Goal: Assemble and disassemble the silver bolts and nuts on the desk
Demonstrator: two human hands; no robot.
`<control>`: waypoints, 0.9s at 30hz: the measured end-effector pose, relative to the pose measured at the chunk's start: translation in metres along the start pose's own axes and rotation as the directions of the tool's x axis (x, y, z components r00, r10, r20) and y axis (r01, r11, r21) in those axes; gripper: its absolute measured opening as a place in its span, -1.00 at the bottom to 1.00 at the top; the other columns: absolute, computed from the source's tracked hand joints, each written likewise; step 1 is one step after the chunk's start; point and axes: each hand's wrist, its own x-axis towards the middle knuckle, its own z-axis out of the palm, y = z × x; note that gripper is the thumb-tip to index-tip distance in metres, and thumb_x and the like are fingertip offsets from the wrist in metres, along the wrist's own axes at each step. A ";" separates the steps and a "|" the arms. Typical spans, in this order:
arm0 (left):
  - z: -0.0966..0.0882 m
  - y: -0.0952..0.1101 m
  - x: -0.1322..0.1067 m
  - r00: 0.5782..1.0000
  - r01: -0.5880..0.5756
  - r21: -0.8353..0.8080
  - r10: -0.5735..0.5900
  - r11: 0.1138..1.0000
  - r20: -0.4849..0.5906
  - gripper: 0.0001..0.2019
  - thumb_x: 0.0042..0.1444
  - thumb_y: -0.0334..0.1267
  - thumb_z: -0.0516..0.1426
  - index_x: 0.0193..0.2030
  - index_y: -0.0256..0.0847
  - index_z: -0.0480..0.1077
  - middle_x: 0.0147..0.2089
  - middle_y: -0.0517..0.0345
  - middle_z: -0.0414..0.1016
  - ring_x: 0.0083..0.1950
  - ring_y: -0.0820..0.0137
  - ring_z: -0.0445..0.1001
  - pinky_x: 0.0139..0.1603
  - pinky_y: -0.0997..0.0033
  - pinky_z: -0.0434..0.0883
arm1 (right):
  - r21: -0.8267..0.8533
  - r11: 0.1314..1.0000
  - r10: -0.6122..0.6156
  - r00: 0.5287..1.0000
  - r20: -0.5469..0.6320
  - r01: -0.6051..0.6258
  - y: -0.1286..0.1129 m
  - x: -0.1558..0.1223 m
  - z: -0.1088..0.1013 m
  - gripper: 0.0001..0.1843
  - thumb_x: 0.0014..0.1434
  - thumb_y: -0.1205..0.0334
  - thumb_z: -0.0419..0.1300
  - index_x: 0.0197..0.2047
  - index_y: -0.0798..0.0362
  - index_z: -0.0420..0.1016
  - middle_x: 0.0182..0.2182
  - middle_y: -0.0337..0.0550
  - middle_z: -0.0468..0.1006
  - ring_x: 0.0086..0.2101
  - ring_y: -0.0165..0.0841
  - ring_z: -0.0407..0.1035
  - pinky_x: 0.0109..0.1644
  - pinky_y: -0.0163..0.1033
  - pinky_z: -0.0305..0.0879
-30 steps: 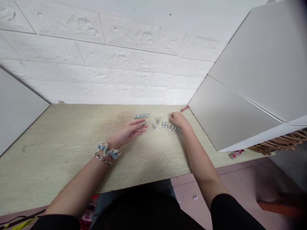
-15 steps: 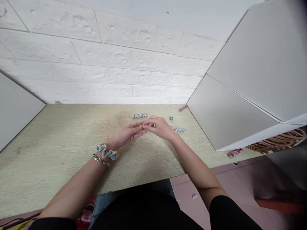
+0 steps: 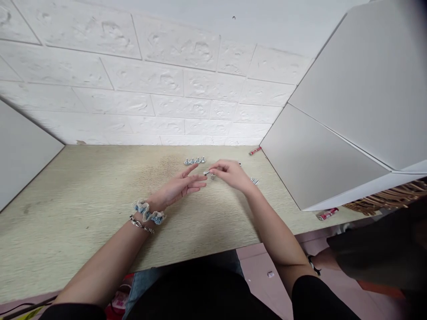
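Note:
My left hand (image 3: pixel 180 186) rests palm up on the wooden table (image 3: pixel 83 209), fingers stretched out and apart, holding nothing. My right hand (image 3: pixel 230 172) hovers just to its right, fingers pinched on a small metal bolt (image 3: pixel 207 173) whose tip points at my left fingertips. A small nut (image 3: pixel 212 177) lies under the right fingers. A row of several assembled bolts (image 3: pixel 195 160) stands just behind my hands. Several loose bolts (image 3: pixel 255 180) lie to the right of my right wrist, partly hidden by it.
A red pen-like thing (image 3: pixel 255 151) lies at the back right corner by the white panel (image 3: pixel 313 164). Another red thing (image 3: pixel 327 214) sits under that panel's front edge. White boards flank the table. A dark-clothed person (image 3: pixel 376 258) is at lower right.
My right hand came from the loose bolts over to my left hand and now holds a bolt by it. My left fingers have spread. A person has come in at lower right.

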 end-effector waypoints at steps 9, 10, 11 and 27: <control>-0.011 0.001 0.008 0.948 -0.200 0.075 0.212 0.977 -0.239 -0.61 0.02 -0.34 0.14 0.03 -0.24 0.31 -0.37 0.19 0.43 -0.51 0.62 0.33 -0.49 0.63 0.31 | -0.398 0.843 0.308 0.931 -0.197 -0.363 0.053 0.001 -0.058 -0.80 0.00 0.20 0.16 -0.44 0.14 0.56 -0.51 -0.17 0.53 -0.42 -0.41 0.34 -0.35 -0.36 0.15; -0.014 0.000 0.009 0.935 -0.218 0.072 0.230 0.973 -0.271 -0.63 -0.01 -0.33 0.15 -0.01 -0.25 0.33 -0.44 0.25 0.37 -0.55 0.64 0.26 -0.55 0.65 0.25 | -0.434 0.825 0.324 0.932 -0.160 -0.362 0.057 0.002 -0.058 -0.80 0.00 0.22 0.16 -0.45 0.14 0.57 -0.52 -0.17 0.53 -0.42 -0.40 0.34 -0.35 -0.36 0.15; -0.016 0.000 0.011 0.924 -0.234 0.063 0.242 0.970 -0.297 -0.64 -0.03 -0.32 0.15 -0.04 -0.25 0.33 -0.49 0.30 0.31 -0.58 0.65 0.21 -0.59 0.65 0.20 | -0.456 0.816 0.337 0.933 -0.126 -0.356 0.061 0.003 -0.057 -0.81 0.00 0.23 0.16 -0.44 0.15 0.57 -0.52 -0.17 0.54 -0.42 -0.40 0.35 -0.35 -0.36 0.15; -0.044 -0.014 0.035 0.740 -0.170 0.910 0.659 0.378 -0.136 -0.74 0.04 -0.35 -0.04 -0.23 -0.23 0.45 -0.13 0.00 0.41 -0.06 0.27 0.36 0.06 0.28 0.26 | -0.488 0.816 0.315 0.946 -0.072 -0.309 0.068 0.004 -0.051 -0.69 0.05 0.13 0.08 -0.54 0.15 0.50 -0.67 -0.26 0.35 -0.54 -0.46 0.19 -0.45 -0.36 0.03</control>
